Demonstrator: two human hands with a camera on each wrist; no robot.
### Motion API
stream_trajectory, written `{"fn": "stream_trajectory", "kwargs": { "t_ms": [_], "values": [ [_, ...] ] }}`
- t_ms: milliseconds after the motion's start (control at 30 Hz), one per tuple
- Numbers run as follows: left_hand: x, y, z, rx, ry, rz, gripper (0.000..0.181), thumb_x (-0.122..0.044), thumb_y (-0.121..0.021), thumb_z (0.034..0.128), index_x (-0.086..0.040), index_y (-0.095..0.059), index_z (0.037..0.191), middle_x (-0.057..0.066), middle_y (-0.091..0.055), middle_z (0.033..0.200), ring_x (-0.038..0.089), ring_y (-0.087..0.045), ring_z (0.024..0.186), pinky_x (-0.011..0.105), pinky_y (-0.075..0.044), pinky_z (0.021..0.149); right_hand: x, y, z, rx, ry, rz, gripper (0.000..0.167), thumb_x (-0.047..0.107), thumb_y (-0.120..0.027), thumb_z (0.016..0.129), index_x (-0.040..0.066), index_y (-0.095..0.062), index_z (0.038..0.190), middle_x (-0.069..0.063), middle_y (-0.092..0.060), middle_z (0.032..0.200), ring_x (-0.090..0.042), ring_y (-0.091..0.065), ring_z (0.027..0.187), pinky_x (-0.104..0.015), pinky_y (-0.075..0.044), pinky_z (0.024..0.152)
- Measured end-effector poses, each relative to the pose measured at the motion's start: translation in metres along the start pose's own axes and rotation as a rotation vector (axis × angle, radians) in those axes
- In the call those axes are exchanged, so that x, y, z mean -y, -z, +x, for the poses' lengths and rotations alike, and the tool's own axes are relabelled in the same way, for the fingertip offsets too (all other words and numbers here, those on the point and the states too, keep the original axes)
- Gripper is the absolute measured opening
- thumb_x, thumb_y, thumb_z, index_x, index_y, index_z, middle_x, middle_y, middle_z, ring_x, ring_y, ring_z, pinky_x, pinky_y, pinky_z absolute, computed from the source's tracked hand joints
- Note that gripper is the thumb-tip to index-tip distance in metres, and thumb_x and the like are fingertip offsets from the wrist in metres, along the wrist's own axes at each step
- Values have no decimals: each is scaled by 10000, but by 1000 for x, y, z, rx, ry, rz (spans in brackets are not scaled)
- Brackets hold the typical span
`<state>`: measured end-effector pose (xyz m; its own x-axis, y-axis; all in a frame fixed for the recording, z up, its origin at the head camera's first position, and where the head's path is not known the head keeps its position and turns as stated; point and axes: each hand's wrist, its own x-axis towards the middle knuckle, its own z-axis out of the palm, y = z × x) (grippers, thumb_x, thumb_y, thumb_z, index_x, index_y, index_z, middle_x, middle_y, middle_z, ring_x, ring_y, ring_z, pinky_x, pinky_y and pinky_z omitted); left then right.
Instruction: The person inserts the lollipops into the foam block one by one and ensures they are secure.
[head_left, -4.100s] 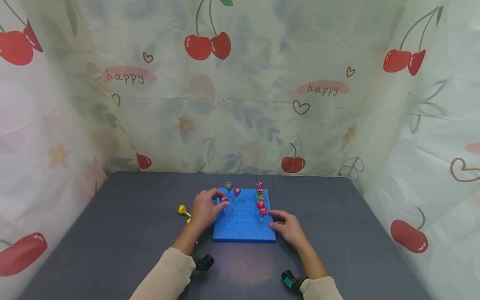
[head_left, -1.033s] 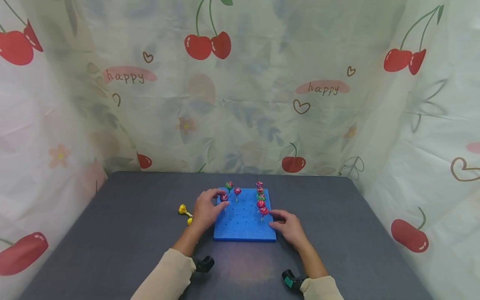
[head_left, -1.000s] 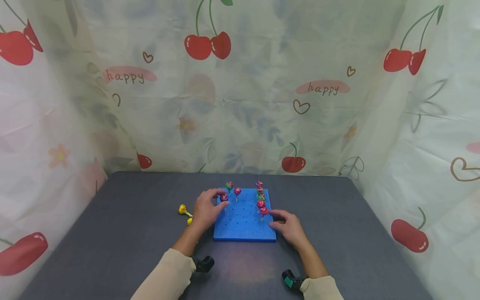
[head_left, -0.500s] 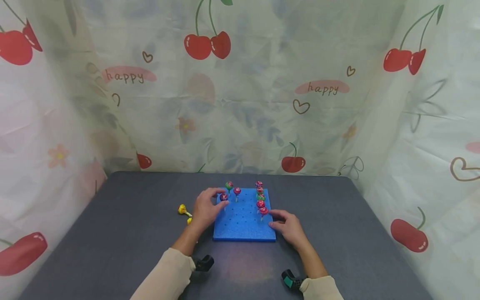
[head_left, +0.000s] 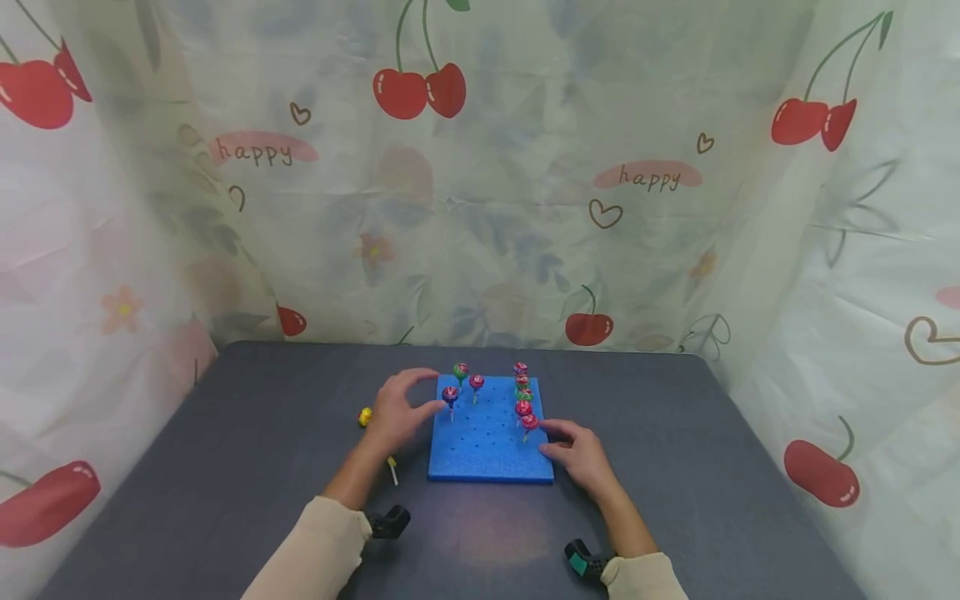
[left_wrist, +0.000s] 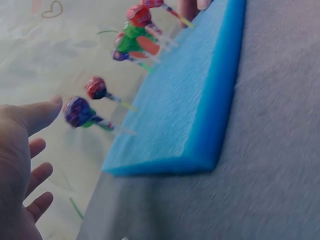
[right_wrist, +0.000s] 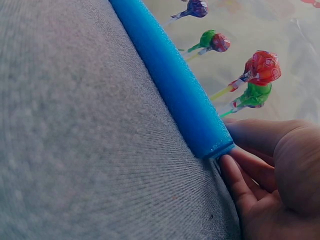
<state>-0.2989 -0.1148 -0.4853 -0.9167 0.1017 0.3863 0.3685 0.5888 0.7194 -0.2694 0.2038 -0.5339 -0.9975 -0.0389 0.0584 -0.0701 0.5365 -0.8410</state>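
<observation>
My left hand [head_left: 397, 412] is beside the left edge of the blue foam board [head_left: 487, 462], thumb and fingers spread. Its thumb is close to a purple lollipop [head_left: 450, 394] that stands upright by its stick; the left wrist view shows nothing held. My right hand [right_wrist: 285, 170] grips the board's right edge, thumb and fingers about it near the corner. A green-and-red lollipop [head_left: 461, 369] and a red-purple lollipop [head_left: 477, 382] stand at the board's far left. Several more, including a red lollipop [head_left: 529, 422], form a row along its right side.
Left of the board, a yellow lollipop [head_left: 365, 416] lies on the dark grey table [head_left: 262, 467], partly behind the left hand. A white lollipop stick [head_left: 394, 475] shows below the left wrist. A cherry-printed curtain [head_left: 487, 250] encloses the back and sides.
My left hand has let go of the purple lollipop and drawn back to the left, its fingers spreading. The lollipop stays standing in the board. The right hand keeps its place.
</observation>
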Motion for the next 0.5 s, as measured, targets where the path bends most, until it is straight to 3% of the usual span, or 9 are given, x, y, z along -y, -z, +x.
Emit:
{"fn": "stream_trajectory", "kwargs": {
  "t_ms": [233,500],
  "values": [
    [14,16,-3,42,14,79,460,-280,-786,838,-186,-629,1261,52,-576,1328,296,-465,1259,560,-336,1026,-1,0,0,-2,5,0,364,119,-723,886,134,-659,1244,-80,-619,1244,-279,-585,1128,-452,-481,925],
    [34,30,-10,97,47,96,504,-271,-786,840,-175,-602,1299,90,-543,1366,328,-445,1276,585,-317,1032,0,0,0,0,-2,4,361,116,-719,889,128,-657,1245,-82,-618,1245,-278,-583,1129,-457,-477,930]
  ]
}}
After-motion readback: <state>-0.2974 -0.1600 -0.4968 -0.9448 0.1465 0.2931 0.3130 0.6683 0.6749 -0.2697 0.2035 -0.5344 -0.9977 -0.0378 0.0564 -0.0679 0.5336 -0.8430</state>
